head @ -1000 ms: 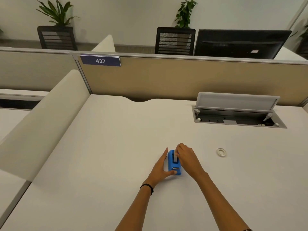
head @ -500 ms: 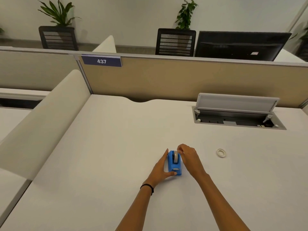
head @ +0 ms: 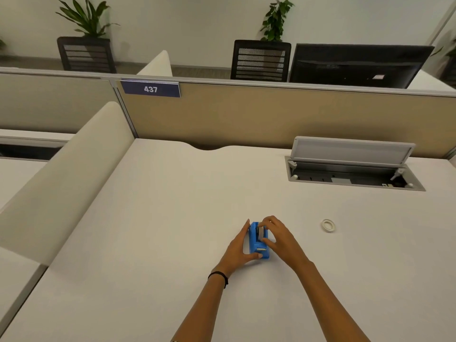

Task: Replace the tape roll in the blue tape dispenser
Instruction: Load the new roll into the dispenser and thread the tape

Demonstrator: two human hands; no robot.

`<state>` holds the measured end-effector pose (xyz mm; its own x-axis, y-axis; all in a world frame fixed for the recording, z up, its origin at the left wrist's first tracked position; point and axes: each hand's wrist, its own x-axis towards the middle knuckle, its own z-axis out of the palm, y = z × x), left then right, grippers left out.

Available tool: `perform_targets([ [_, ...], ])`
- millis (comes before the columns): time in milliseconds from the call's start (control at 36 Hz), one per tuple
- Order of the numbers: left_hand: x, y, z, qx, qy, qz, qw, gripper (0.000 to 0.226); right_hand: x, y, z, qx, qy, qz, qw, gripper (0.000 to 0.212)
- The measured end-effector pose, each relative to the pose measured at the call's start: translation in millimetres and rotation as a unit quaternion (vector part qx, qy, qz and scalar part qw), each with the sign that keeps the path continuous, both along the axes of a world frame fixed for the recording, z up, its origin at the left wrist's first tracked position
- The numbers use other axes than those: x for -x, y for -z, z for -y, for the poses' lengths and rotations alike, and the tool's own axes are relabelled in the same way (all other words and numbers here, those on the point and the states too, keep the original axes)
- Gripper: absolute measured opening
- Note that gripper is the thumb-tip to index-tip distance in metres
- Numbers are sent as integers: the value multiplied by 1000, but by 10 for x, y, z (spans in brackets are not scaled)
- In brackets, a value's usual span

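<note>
The small blue tape dispenser (head: pixel 256 245) stands on the white desk (head: pixel 172 218), its metal cutter end toward me. My left hand (head: pixel 237 248) grips it from the left side, thumb pressed on its near end. My right hand (head: pixel 280 239) rests on its right side, fingertips pinched at the tape roll sitting in the top of the dispenser; the roll is mostly hidden by my fingers. A small white tape ring (head: pixel 328 225) lies flat on the desk to the right, apart from both hands.
An open cable tray (head: pixel 352 177) with a raised lid is set into the desk at the back right. A tan partition (head: pixel 271 117) closes the far edge, a cream divider (head: pixel 61 183) the left side. A monitor (head: pixel 357 65) and chairs stand beyond.
My right hand has shifted from the far end of the dispenser down over its top, fingers now curled at the roll. The left hand and dispenser stay in place.
</note>
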<state>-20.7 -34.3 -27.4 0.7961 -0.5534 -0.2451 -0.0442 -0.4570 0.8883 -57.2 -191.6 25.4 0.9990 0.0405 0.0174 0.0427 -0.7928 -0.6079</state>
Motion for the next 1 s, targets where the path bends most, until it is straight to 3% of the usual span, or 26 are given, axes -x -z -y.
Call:
perform_targets([
  [306,-5,34,-2,-6,-2,1,1000,99,-61,-57,10,-14,37,52,998,6],
  [611,0,27,4,-8,2,1,1000,98,-110,-70,-5,-17,50,48,997,9],
  [861,-10,52,4,-12,-4,-1,1000,100,-92,-42,12,-60,53,30,996,16],
  [1000,-34,51,6,-7,3,0,1000,101,-41,31,67,-75,41,-30,996,49],
])
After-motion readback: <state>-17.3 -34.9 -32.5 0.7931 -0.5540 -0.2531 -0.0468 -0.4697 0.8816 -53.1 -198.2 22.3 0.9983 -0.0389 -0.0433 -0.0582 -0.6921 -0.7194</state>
